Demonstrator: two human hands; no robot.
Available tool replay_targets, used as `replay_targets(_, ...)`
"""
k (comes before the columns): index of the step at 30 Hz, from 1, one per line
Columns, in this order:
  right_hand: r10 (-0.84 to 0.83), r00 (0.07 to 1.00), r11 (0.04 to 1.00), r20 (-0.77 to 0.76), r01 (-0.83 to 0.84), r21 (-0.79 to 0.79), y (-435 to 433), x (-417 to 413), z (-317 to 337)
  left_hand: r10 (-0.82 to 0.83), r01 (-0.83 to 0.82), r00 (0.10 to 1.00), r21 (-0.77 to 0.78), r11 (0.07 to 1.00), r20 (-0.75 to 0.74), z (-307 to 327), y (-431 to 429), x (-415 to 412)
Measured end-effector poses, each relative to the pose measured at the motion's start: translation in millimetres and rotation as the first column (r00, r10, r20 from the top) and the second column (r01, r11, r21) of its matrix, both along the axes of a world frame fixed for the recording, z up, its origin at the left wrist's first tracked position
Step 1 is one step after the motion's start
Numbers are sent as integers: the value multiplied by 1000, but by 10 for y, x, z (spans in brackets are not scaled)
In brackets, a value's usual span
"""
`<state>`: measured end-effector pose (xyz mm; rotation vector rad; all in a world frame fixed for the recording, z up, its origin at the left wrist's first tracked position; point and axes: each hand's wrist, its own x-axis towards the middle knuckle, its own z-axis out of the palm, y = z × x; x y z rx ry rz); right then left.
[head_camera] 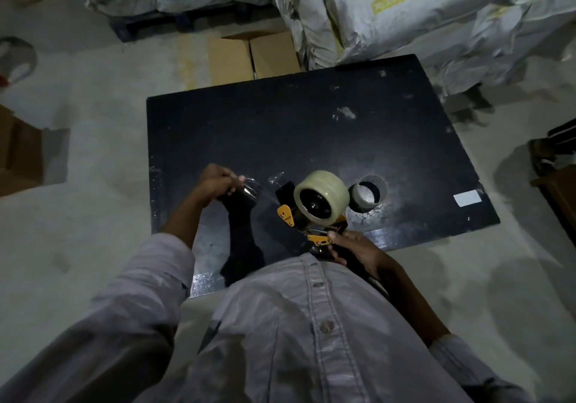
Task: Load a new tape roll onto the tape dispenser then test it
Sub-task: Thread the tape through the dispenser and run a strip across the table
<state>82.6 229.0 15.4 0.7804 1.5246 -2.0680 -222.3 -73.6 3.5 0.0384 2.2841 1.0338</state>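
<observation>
A black and orange tape dispenser (291,215) hovers over the near part of the dark table (311,128). A full roll of clear tape (324,189) sits on its spindle. My right hand (352,251) grips the dispenser's handle at the table's near edge. My left hand (218,183) pinches the loose end of the clear tape (254,189), which stretches from the dispenser's front out to the left. An empty grey tape core (367,193) lies on the table just right of the roll.
A white label (467,198) is stuck near the table's right edge. Cardboard boxes (249,55) and large wrapped sacks (405,13) stand beyond the far edge. Another box (21,153) sits on the floor to the left, dark objects (558,166) to the right.
</observation>
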Motion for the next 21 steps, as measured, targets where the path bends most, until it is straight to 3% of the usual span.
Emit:
replay_targets(5, 40, 998, 995, -44, -36, 93, 6, 84, -1, -95, 87, 979, -50, 995, -183, -63, 88, -56)
replay_targets(11, 5, 1000, 995, -13, -4, 100, -100, 4, 72, -76, 72, 979, -26, 997, -191, -172, 83, -54)
replay_targets(21, 16, 999, 976, 35, -23, 218, -351, -283, 48, -156, 100, 953, -217, 971, -259, -245, 71, -162)
